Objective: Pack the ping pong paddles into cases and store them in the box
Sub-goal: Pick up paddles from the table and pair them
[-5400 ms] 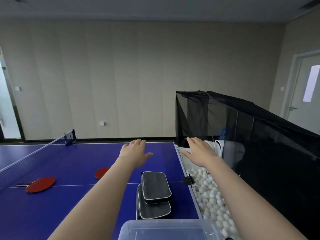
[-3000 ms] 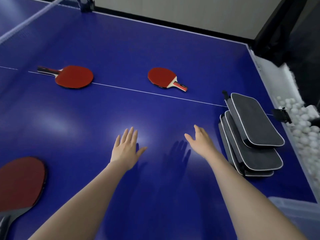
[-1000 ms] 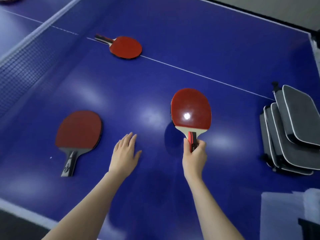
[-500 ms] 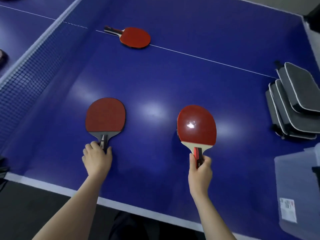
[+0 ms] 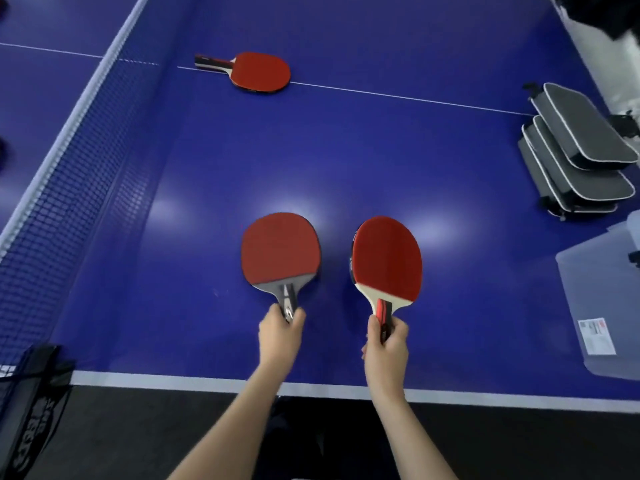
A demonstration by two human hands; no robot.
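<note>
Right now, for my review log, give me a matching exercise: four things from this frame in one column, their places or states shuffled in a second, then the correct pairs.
Things:
1. grey-handled paddle
2. red-handled paddle
3. third paddle
4. grey cases

States:
A. stacked at the table's right side
B. held by the right hand
C. lying on the white centre line near the net
D. held by the left hand

Pairs: 1-D, 2-B, 3-C, 4-A
</note>
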